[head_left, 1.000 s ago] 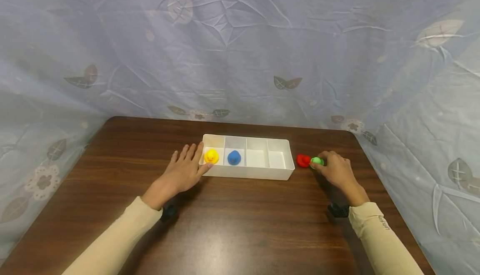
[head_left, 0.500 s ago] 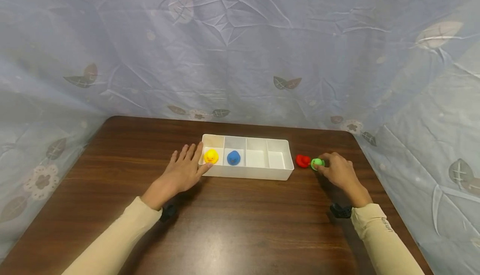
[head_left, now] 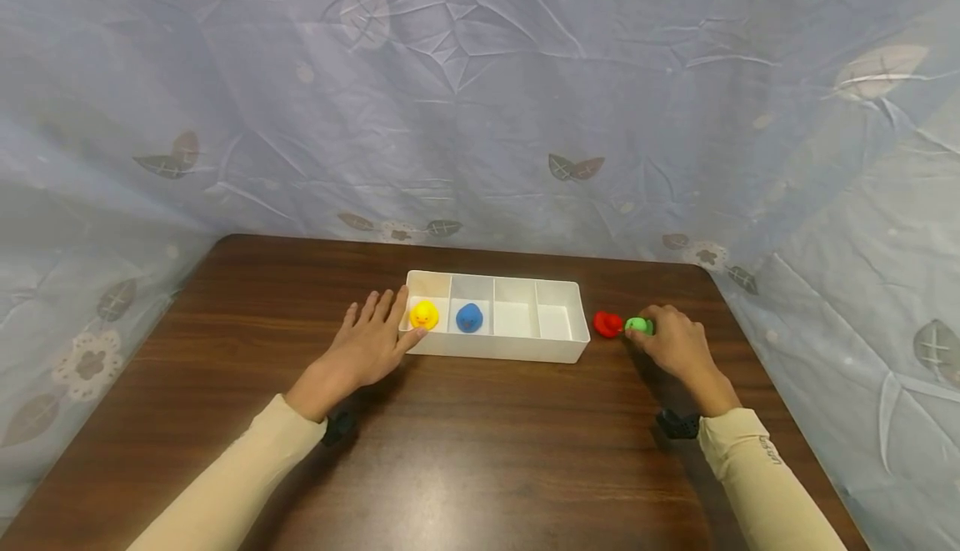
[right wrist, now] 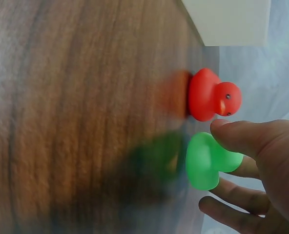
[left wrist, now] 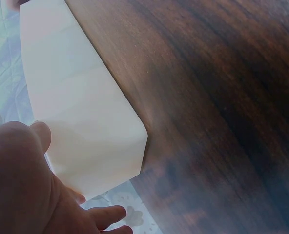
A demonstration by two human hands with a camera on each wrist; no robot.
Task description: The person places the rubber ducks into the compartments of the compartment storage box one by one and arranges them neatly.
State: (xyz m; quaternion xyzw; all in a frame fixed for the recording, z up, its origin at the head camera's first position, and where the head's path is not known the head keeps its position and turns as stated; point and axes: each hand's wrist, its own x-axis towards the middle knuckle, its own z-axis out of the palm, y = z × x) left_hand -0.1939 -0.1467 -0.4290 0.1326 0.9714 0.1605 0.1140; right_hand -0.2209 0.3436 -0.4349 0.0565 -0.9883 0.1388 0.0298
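Note:
My left hand (head_left: pixel 365 348) lies with straight, spread fingers at the left end of a white divided tray (head_left: pixel 495 346). Its thumb touches the front rim, and in the left wrist view the thumb (left wrist: pixel 41 134) meets the tray's wall. Over on the right, my right hand (head_left: pixel 678 344) pinches a green rubber duck (right wrist: pixel 201 163) between thumb and fingers, low over the table. Beside it a red rubber duck (right wrist: pixel 203 95) stands upright, between the green one and the tray. A yellow duck (head_left: pixel 424 315) sits in the leftmost compartment, a blue duck (head_left: pixel 469 318) in the one beside it.
The dark wooden table (head_left: pixel 480 451) reaches back to a patterned cloth (head_left: pixel 495 117) hung behind it and along both sides. Thin dividers part the tray's compartments. The tray's right end stands just left of the red duck.
The green duck has turned slightly in my right hand, its beak now more to the left. My left hand, the tray and the other ducks stay as they were.

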